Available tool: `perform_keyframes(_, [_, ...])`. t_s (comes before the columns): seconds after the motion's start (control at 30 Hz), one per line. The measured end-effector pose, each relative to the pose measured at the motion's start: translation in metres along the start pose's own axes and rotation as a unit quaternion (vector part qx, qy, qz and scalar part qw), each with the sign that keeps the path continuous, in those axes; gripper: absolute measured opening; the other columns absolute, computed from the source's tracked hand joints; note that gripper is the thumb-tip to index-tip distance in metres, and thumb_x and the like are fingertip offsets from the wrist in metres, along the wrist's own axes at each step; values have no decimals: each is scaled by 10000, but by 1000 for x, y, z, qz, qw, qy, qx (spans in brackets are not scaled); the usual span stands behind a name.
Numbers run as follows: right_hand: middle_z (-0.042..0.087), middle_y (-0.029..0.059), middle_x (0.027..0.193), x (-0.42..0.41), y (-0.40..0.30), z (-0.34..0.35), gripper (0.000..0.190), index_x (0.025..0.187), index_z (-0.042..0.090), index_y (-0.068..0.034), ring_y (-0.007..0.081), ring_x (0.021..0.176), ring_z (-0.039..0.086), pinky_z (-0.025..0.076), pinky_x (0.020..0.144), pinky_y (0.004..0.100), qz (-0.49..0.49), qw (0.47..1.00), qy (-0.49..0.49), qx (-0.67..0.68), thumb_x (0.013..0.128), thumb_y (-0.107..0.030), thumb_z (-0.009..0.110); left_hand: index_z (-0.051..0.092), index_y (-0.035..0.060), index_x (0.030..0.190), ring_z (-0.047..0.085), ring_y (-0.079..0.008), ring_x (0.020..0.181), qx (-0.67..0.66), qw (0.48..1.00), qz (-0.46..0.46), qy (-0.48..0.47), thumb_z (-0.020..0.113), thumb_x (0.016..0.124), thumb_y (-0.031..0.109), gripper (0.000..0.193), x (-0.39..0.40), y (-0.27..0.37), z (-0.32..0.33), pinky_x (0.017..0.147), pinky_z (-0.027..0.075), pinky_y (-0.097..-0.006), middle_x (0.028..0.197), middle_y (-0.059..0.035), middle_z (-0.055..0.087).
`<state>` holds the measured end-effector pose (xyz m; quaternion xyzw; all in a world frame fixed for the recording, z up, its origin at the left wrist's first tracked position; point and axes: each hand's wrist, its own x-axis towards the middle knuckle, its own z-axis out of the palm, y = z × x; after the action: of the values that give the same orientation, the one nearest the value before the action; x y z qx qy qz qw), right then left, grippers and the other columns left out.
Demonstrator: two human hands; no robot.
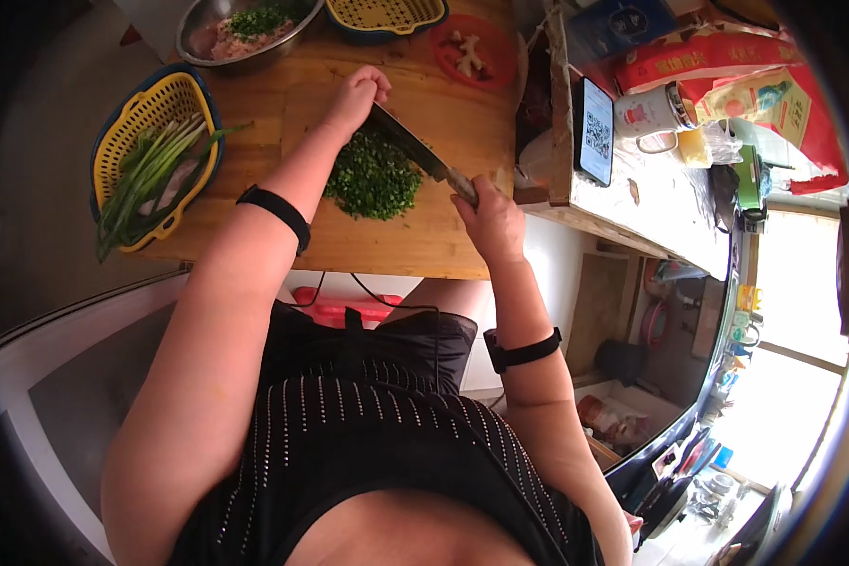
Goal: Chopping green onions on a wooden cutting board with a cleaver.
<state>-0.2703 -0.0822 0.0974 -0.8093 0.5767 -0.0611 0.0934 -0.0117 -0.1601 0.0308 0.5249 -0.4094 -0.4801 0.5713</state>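
Note:
My right hand (496, 218) grips the handle of a kitchen knife (412, 143), whose dark blade slants up and left. At the blade's far end is my left hand (357, 100), its fingers curled; whether they grip the blade is hidden. Finely chopped green herbs or scallions (375, 180) lie in a heap under and in front of the blade, on a wooden board or tabletop (439, 244).
A metal bowl (304, 40) holds minced meat topped with chopped greens. Whole scallions (163, 159) fill a yellow-and-blue basket (106, 134) at left. Another yellow basket (385, 15) and a red plate (495, 74) with ginger stand behind. A phone (596, 131) and mug (647, 112) occupy the right-hand counter.

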Motion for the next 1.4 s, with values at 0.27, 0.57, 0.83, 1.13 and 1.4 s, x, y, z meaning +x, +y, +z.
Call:
perform_keyframes(0.27, [617, 130, 723, 6, 14, 7, 292, 856, 497, -102, 337, 685, 611, 472, 588, 444, -7, 999, 24, -23, 779, -347, 636, 559, 38, 789, 505, -121, 670, 8, 1000, 19, 18, 378, 794, 46, 182, 5, -2, 6, 663, 425, -254, 682, -10, 522])
perform_keyframes(0.57, [618, 132, 708, 2, 12, 8, 269, 844, 510, -114, 327, 682, 615, 473, 585, 442, 5, 999, 30, -12, 779, -344, 633, 537, 45, 805, 481, -119, 687, 31, 999, 11, -3, 347, 812, 46, 190, 2, 2, 12, 684, 418, -256, 716, -8, 497])
perform_keyframes(0.83, [620, 143, 724, 5, 7, 5, 301, 862, 527, -111, 354, 706, 605, 465, 604, 448, 7, 1000, 15, 1, 774, -377, 638, 547, 56, 821, 493, -121, 697, 51, 998, 29, -12, 348, 826, 52, 200, 0, 6, 8, 690, 420, -264, 708, -6, 507])
perform_keyframes(1.13, [616, 155, 708, 10, -30, -29, 308, 870, 503, -87, 363, 682, 606, 472, 591, 447, -40, 999, -8, 0, 795, -362, 617, 528, 51, 802, 469, -110, 676, -9, 999, -30, 29, 356, 819, 51, 172, 9, 9, -20, 657, 407, -243, 705, 1, 487])
perform_keyframes(1.4, [621, 157, 739, 1, -28, 1, 301, 898, 468, -85, 361, 679, 611, 475, 576, 454, -19, 1000, -21, -12, 816, -344, 599, 536, 42, 804, 468, -118, 656, -13, 999, 10, 33, 352, 815, 44, 184, 8, -3, -18, 631, 407, -254, 688, -8, 481])
